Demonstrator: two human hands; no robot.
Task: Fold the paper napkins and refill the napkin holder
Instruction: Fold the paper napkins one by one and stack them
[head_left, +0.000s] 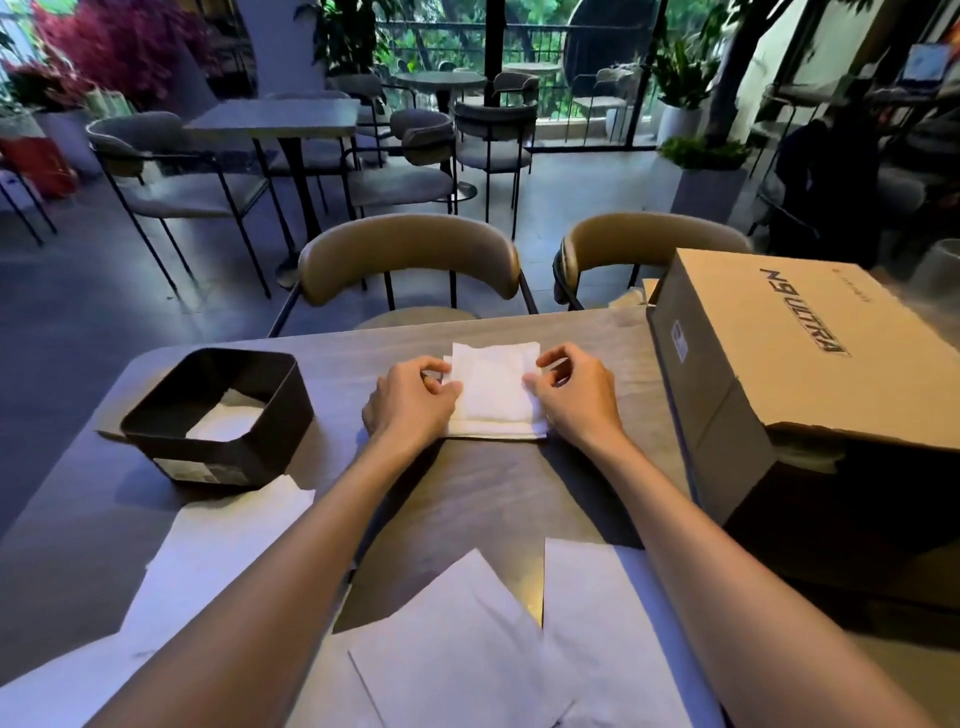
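Pinching the folded napkin (493, 389) at its two side edges, the left hand (410, 400) and right hand (574, 397) each close their grip on it with thumb and curled fingers. The napkin lies flat near the middle of the bench (467, 493), on top of another white napkin whose near edge shows beneath it. To the left stands the dark napkin holder (223, 415), with white paper lying inside it. Unfolded napkins (457, 649) lie spread along the near edge of the bench. A cardboard box (789, 364) rests on the right side.
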